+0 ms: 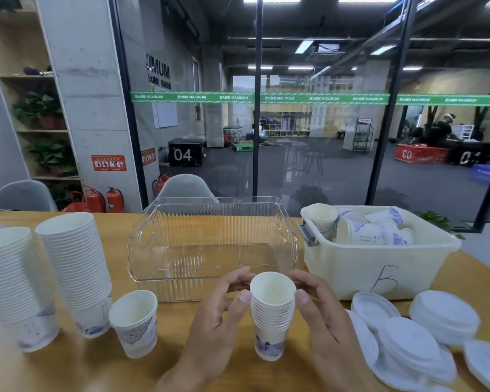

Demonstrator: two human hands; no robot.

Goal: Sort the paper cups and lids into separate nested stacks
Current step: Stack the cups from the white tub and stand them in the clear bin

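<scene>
From the head camera, a short nested cup stack (272,315) stands upright on the wooden table (68,369), in front of the clear plastic bin. The left hand (215,315) and right hand (326,315) flank it, each with the thumb tip against the top cup's rim and the fingers curved round the far side, so both hands grip the stack. The clear ribbed bin (212,247) directly behind holds nothing visible. To its right, touching or nearly so, the cream tub (379,267), marked with a handwritten letter on its front, holds several loose cups (362,230) lying tumbled on their sides. In front of the tub, white lids (413,338) lie on the table in overlapping low stacks. At the left stand two tall cup stacks (71,267), with a single cup (135,323) just beside them.
</scene>
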